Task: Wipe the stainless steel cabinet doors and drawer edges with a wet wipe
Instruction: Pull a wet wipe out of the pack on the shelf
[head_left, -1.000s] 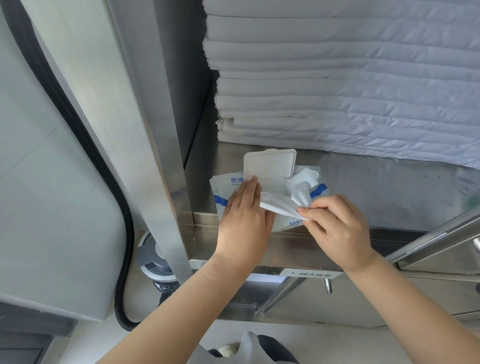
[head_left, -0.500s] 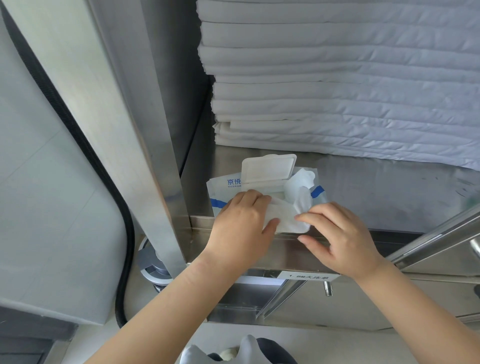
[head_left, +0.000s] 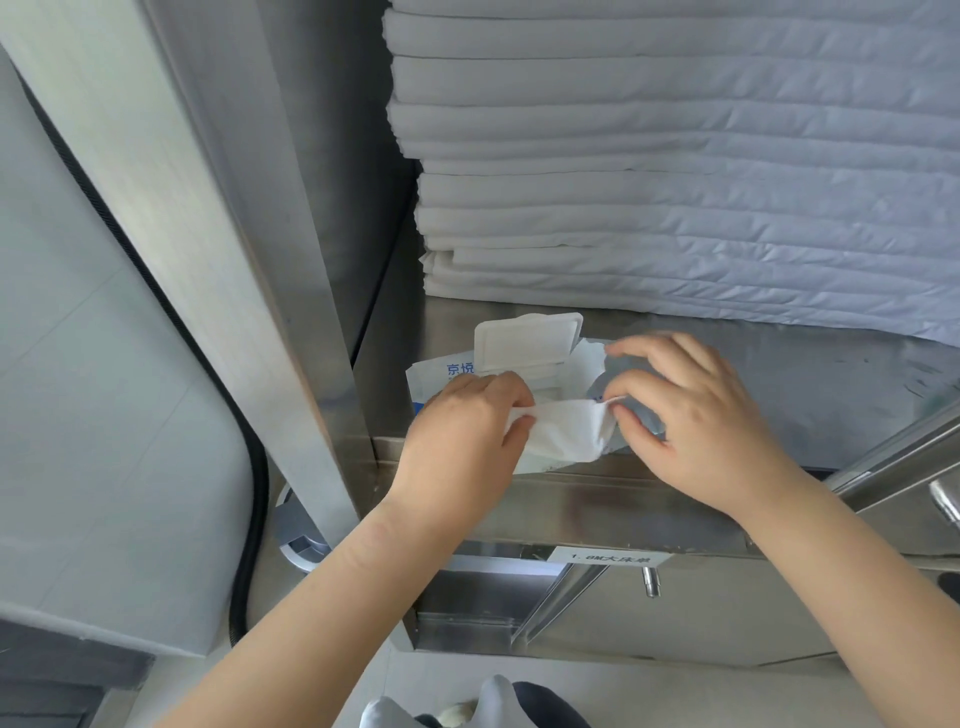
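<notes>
A wet wipe (head_left: 563, 431) is held stretched between both hands.
Its left end is gripped by the left hand (head_left: 465, 434) and its right end is pinched by the right hand (head_left: 698, 415), over the near edge of the steel shelf (head_left: 789, 379), where the wipe pack (head_left: 434, 371) is laid with its lid (head_left: 524, 340) flipped open.

Pale wall (head_left: 104, 389) at left, black hose (head_left: 255, 519) running down it; folded white linen (head_left: 675, 182) stacked high (many layers); light floor (head_left: 727, 696) below.

L grip (head_left: 462, 431) & R grip (head_left: 701, 415) fwd, fingers curled, each pinching wipe (head_left: 563, 428) end.
</notes>
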